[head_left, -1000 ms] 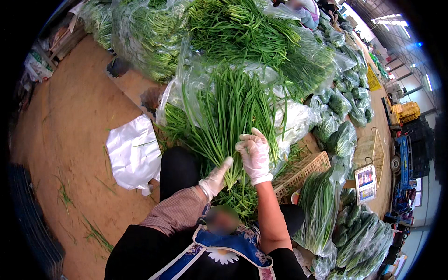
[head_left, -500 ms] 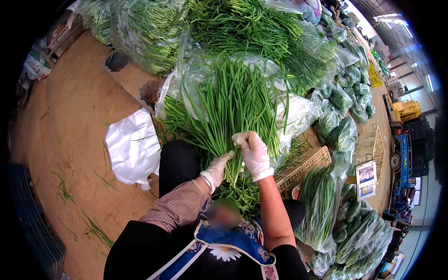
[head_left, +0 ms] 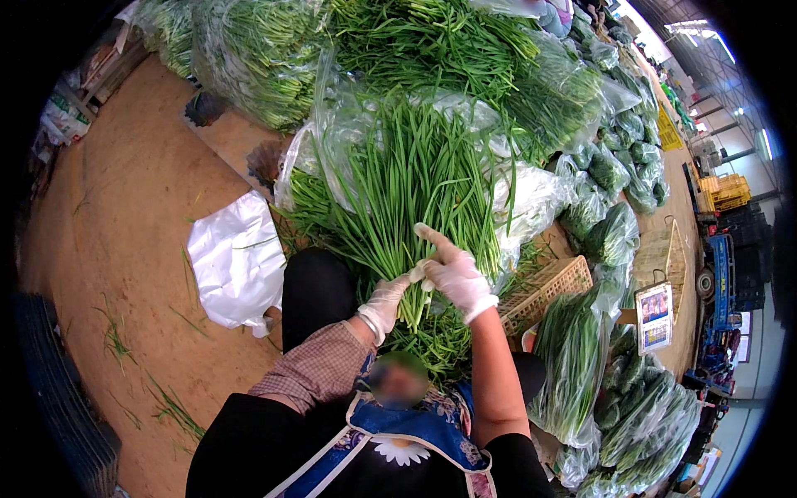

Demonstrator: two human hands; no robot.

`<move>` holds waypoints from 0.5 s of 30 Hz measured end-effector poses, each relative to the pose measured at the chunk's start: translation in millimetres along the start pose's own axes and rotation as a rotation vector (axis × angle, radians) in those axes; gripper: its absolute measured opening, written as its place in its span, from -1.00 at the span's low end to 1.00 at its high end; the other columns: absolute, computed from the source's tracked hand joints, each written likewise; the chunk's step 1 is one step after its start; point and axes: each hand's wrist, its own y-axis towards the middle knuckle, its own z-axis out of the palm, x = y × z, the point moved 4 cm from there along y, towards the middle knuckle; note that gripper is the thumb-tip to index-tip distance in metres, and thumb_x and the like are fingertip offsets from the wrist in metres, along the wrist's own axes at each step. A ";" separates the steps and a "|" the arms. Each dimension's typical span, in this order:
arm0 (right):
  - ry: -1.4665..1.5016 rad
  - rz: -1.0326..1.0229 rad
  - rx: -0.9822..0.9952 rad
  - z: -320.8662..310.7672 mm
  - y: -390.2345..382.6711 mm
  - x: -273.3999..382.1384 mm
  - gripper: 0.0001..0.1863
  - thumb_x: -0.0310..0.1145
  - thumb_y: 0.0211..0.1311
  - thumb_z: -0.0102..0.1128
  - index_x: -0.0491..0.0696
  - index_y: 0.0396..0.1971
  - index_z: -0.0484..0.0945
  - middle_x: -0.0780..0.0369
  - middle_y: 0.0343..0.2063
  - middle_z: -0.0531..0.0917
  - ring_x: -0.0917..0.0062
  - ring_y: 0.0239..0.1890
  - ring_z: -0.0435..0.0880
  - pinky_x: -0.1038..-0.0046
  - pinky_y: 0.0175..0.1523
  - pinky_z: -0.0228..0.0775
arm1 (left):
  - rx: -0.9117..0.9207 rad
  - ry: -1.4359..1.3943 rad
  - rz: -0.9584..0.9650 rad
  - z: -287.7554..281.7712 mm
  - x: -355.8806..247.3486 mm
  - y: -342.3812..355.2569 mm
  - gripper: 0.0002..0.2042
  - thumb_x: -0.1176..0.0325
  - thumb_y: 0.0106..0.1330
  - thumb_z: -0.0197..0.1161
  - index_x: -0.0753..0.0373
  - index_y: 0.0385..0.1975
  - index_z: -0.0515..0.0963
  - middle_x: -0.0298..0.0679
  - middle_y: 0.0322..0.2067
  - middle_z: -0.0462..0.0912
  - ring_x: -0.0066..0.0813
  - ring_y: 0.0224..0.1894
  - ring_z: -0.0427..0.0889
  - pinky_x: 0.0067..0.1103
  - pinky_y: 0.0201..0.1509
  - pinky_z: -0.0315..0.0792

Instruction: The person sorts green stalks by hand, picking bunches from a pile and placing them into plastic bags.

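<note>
A bunch of long, flat-leaved greens that look like garlic chives (head_left: 415,178) fans away from me, its pale stem ends (head_left: 413,314) toward my lap. My left hand (head_left: 384,307), in a thin whitish glove, is closed round the bunch near those ends. On the bunch's right side is my right hand (head_left: 459,278), gloved too. Its index finger stretches over the leaves, and its thumb lies close to the left thumb. The thumb and index finger are apart; the other fingers are partly hidden. Loose trimmings (head_left: 432,349) lie below the bunch.
Clear plastic bags of greens (head_left: 257,66) are heaped beyond and to the right (head_left: 569,365). A tan plastic crate (head_left: 548,290) stands by my right knee. A white plastic sheet (head_left: 237,261) lies on the brown floor (head_left: 124,216) at left. Stacked dark sheets (head_left: 62,398) edge the lower left.
My right hand has shifted slightly down and right, its index finger now straightened from a pinch. My left hand keeps its hold on the bunch.
</note>
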 end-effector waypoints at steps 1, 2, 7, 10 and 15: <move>-0.128 0.060 0.053 7.9 5.0 -3.2 -0.56 -0.48 0.16 0.12 -0.07 0.09 0.39 0.20 -0.50 0.64 0.59 -0.55 0.58 0.56 -0.42 0.41 | 0.030 0.047 0.022 -12.6 6.3 10.1 -0.71 0.33 0.16 0.29 0.27 -0.15 0.48 -0.31 -0.30 0.59 -0.45 -0.22 0.58 -0.51 -0.14 0.49; -0.254 0.122 0.098 15.1 10.2 -6.9 -0.56 -0.41 0.15 0.16 -0.05 0.08 0.41 0.15 -0.53 0.64 0.51 -0.54 0.60 0.49 -0.41 0.43 | 0.066 0.099 0.040 -17.7 9.7 16.5 -0.71 0.34 0.15 0.30 0.26 -0.15 0.48 -0.32 -0.30 0.59 -0.47 -0.21 0.58 -0.52 -0.13 0.47; -0.615 -0.409 -0.172 28.3 2.8 -5.9 -0.89 -0.35 0.16 0.17 -0.04 -0.36 0.55 0.10 -0.49 0.60 0.22 -0.42 0.60 0.35 -0.34 0.40 | -0.098 0.043 0.115 -13.2 1.8 10.4 -0.75 0.37 0.13 0.29 0.21 -0.19 0.49 -0.36 -0.30 0.58 -0.51 -0.28 0.55 -0.54 -0.21 0.44; -0.435 -0.592 -0.189 29.5 -12.7 -1.0 -0.87 -0.36 0.22 0.13 -0.07 -0.31 0.58 0.20 -0.52 0.61 0.49 -0.53 0.57 0.50 -0.41 0.37 | -0.103 0.046 0.151 -10.2 0.5 9.9 -0.71 0.36 0.09 0.31 0.20 -0.18 0.48 -0.35 -0.34 0.58 -0.52 -0.33 0.55 -0.54 -0.28 0.45; 0.240 -0.277 0.155 12.3 -67.7 42.9 -0.78 -0.42 0.24 0.11 -0.20 -0.18 0.57 0.26 -0.49 0.63 0.69 -0.54 0.51 0.67 -0.42 0.36 | -0.190 -0.054 -0.021 -32.4 10.1 24.4 -0.63 0.18 0.18 0.25 0.21 -0.08 0.44 -0.28 -0.32 0.59 -0.41 -0.30 0.59 -0.50 -0.21 0.51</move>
